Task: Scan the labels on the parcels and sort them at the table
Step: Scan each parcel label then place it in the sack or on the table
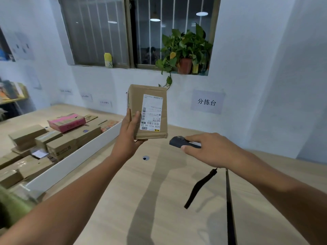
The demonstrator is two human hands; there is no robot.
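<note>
Scanning stage: left hand (pixel 130 133) grips parcel (pixel 148 112) upright (label (pixel 152 112) facing), right hand (pixel 207 149) grasps scanner (pixel 178 142). Sorting remains; boxes (pixel 53 138) wait behind the divider.

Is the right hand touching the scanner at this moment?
Touching. The head view shows the right hand pinching the black handheld scanner between forefinger and thumb.
</note>
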